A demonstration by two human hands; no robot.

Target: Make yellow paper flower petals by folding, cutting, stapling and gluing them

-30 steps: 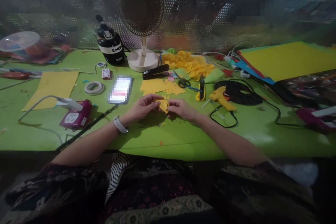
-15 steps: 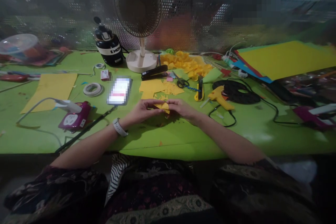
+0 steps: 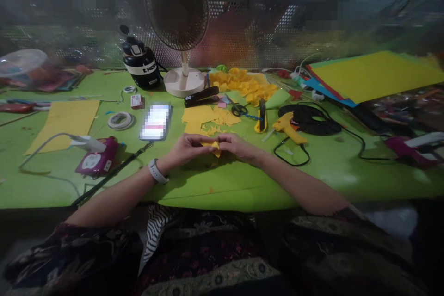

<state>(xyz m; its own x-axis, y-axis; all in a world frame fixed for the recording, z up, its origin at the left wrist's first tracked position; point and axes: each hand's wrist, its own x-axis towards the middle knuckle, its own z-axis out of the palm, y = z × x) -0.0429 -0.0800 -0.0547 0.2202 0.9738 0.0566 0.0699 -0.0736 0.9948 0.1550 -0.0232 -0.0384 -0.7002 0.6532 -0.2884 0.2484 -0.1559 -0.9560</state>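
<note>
Between my fingertips is a small piece of yellow paper (image 3: 216, 146), curled or folded at its upper edge. My left hand (image 3: 190, 150) pinches it from the left, thumb and fingers pressed together. From the right, my right hand (image 3: 236, 147) grips the same piece with bent fingers; its thumb is partly hidden. Just beyond my hands lie cut yellow paper sheets (image 3: 197, 115) and small yellow scraps (image 3: 225, 116). Scissors (image 3: 238, 109) with dark handles and a yellow box cutter (image 3: 261, 120) rest past my right hand.
A yellow glue gun (image 3: 290, 128) with its cord lies right, beside a black round object (image 3: 319, 122). Left are a phone (image 3: 155, 121), a tape roll (image 3: 120, 120) and a purple power adapter (image 3: 97, 157). Behind stand a fan (image 3: 183, 82), a bottle (image 3: 143, 69), a stapler (image 3: 201, 96) and yellow paper petals (image 3: 244, 84).
The paper piece has turned slightly between my fingers, and its curled edge sits differently. My hands stay close together. The whole view has shifted a little.
</note>
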